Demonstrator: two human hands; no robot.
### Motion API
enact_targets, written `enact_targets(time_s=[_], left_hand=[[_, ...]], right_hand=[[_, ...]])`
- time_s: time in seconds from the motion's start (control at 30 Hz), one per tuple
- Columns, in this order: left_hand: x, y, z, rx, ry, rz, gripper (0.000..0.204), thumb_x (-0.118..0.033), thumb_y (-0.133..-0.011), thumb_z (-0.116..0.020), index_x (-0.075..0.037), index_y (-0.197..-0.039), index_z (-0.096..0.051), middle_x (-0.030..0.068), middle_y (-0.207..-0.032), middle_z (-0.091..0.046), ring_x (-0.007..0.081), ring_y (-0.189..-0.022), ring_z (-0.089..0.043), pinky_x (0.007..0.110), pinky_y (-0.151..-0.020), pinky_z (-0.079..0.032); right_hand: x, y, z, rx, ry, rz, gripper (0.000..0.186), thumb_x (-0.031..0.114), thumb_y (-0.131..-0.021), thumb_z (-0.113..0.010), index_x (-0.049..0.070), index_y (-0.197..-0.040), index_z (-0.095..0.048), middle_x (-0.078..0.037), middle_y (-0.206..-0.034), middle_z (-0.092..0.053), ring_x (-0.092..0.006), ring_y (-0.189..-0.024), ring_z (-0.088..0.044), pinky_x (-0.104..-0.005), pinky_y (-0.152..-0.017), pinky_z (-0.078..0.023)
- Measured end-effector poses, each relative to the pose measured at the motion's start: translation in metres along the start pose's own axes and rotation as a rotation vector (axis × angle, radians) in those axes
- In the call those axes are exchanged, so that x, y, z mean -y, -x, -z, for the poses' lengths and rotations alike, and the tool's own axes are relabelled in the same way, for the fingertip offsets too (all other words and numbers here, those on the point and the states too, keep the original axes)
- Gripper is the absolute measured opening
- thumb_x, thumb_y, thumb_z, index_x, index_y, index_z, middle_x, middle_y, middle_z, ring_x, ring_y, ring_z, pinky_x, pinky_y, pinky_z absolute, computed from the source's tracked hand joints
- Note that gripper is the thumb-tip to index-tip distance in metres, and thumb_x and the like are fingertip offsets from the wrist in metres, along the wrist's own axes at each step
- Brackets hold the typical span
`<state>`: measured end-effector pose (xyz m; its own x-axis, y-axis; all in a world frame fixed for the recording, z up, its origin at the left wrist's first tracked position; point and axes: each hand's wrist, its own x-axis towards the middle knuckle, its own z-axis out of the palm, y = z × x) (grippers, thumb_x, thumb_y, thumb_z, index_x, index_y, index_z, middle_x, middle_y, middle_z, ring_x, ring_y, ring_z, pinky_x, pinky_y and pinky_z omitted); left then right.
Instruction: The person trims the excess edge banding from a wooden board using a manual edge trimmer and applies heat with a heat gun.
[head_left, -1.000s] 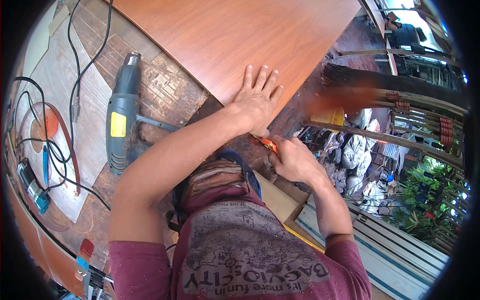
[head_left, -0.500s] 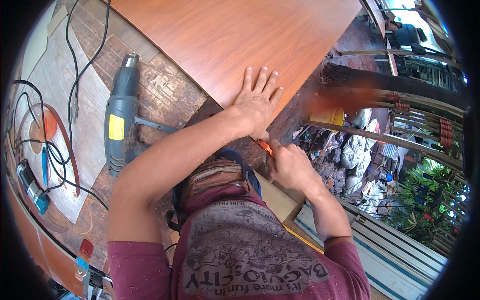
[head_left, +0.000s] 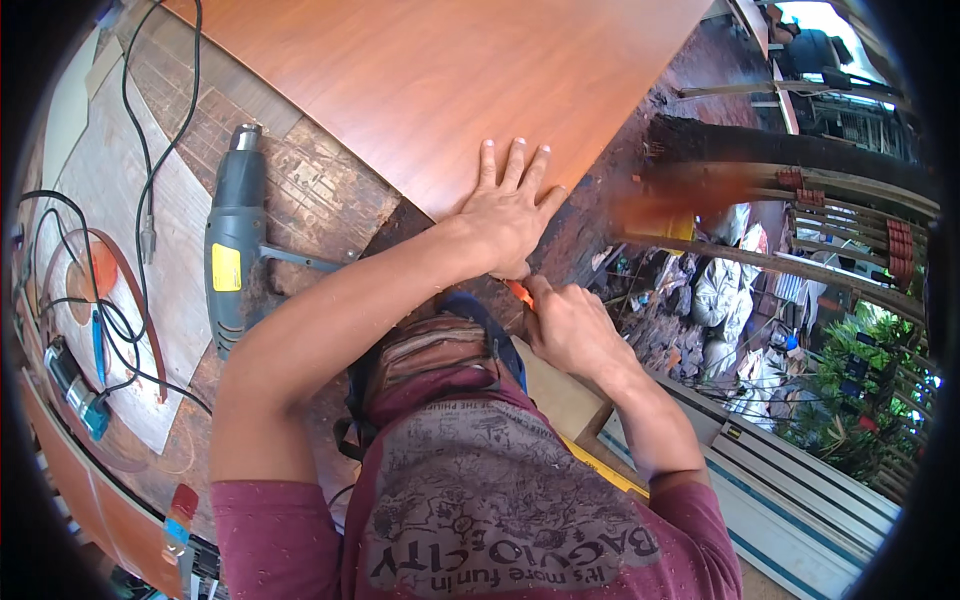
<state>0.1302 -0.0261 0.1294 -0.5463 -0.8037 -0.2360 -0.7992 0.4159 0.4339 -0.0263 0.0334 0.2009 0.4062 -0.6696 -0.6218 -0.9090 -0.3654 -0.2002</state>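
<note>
A wood-grain panel (head_left: 430,90), reddish brown and smooth, lies with its corner toward me. My left hand (head_left: 503,220) rests on it near that corner, palm down and fingers spread, its forearm crossing in front of my body. Just below its thumb, my right hand (head_left: 575,325) is closed round a slim orange utility knife (head_left: 520,293) at the panel's near right edge. Most of the knife is covered by my fingers, and its blade cannot be made out.
Left of the panel lies a dark heat gun (head_left: 238,240) on the worn workbench (head_left: 325,190). Black cords (head_left: 140,170) loop past a power tool (head_left: 75,390) and a paintbrush (head_left: 180,520). Bagged rubbish (head_left: 722,290) lies to the right, above a long metal rail (head_left: 780,480).
The panel and my left hand appear slightly farther left and lower in view. My right hand has shifted a little left with the knife still in it.
</note>
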Motion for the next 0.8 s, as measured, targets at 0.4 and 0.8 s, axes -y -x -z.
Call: enact_targets(time_s=[0.4,0.8], left_hand=[[-0.006,-0.004,-0.001,0.048,-0.02,-0.037,0.097,-0.035,-0.083,-0.078,-0.018,-0.167,-0.032,0.03,-0.173,-0.007,0.057,-0.157,-0.006,0.078,-0.12,-0.002],[0.018,-0.036,-0.001,0.073,-0.292,-0.856,0.03,-0.033,-0.087,-0.062,-0.014,-0.082,-0.085,0.0103,-0.113,-0.078,0.0325,-0.146,-0.047,0.062,-0.13,-0.009]], right_hand=[[-0.009,0.001,-0.009,-0.063,-0.054,0.011,0.021,0.011,-0.091,-0.062,-0.004,-0.106,-0.058,-0.032,-0.077,-0.067,-0.0528,-0.08,-0.068,-0.0598,-0.077,-0.055],[-0.012,0.006,-0.006,-0.079,-0.047,0.066,0.023,0.009,-0.09,-0.061,-0.006,-0.108,-0.06,-0.03,-0.077,-0.07,-0.0503,-0.079,-0.072,-0.0577,-0.074,-0.058]])
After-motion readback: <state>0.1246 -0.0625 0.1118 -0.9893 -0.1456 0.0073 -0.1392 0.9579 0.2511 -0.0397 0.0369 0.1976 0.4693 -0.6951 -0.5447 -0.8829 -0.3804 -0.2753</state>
